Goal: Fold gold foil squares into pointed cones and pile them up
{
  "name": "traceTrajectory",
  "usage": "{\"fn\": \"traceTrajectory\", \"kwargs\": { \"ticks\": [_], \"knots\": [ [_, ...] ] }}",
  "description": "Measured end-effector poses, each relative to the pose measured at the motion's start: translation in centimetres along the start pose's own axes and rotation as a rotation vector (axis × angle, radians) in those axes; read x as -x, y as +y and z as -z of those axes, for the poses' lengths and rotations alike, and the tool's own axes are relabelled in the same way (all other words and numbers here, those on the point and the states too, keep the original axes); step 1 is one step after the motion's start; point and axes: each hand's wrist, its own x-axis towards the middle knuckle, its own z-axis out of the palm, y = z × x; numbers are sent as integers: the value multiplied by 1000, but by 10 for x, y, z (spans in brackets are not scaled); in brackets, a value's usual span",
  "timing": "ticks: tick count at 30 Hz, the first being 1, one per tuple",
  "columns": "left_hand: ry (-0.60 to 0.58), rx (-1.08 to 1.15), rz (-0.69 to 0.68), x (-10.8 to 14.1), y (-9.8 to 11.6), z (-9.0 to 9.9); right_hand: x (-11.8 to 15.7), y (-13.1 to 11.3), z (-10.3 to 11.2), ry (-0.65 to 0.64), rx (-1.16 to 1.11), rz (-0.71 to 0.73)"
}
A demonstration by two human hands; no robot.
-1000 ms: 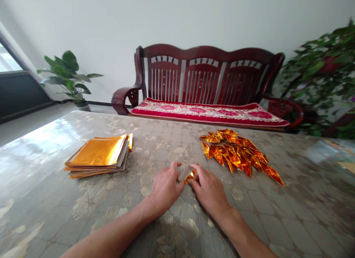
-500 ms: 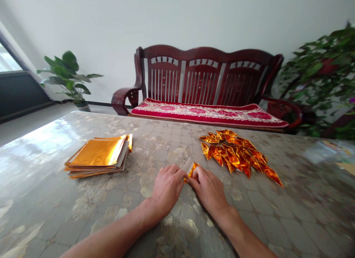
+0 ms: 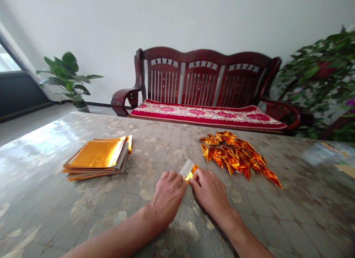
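Note:
Between my two hands, on the patterned table, lies a small foil paper piece (image 3: 189, 172), grey-white on one side and shiny gold-orange on the other. My left hand (image 3: 169, 193) is closed on its left edge, fingers curled together. My right hand (image 3: 210, 188) pinches its right side between thumb and fingers. Part of the piece is hidden beneath the fingers. To the left sits a stack of flat gold foil sheets (image 3: 97, 153). At the right lies a pile of folded, pointed gold-orange foil pieces (image 3: 235, 154).
Beyond the table (image 3: 155, 139) stands a dark red wooden bench (image 3: 205, 80) with a red patterned cushion (image 3: 208, 114). A clear plastic bag (image 3: 323, 152) lies at the table's right. Potted plants (image 3: 69, 74) stand on both sides.
My left hand has shifted slightly down, its thumb now less visible, and more of the piece's pale strip and shiny face shows. My right hand has moved little. The view has shifted slightly.

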Motion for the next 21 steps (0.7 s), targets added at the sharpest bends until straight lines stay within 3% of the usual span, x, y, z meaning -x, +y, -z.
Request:
{"fn": "traceTrajectory", "kwargs": {
  "ticks": [7, 11, 14, 21],
  "knots": [
    [-1, -95, -60, 4, 4, -5, 0, 11, 2, -17, 13, -135],
    [-8, -86, -45, 5, 4, -6, 1, 21, -3, 95, -44, -208],
    [-6, -49, -33, 4, 3, -5, 1, 24, -5, 137, -81, -107],
    [-1, 73, 49, 4, -3, 2, 2, 17, 3, 38, -69, 92]
  ]
}}
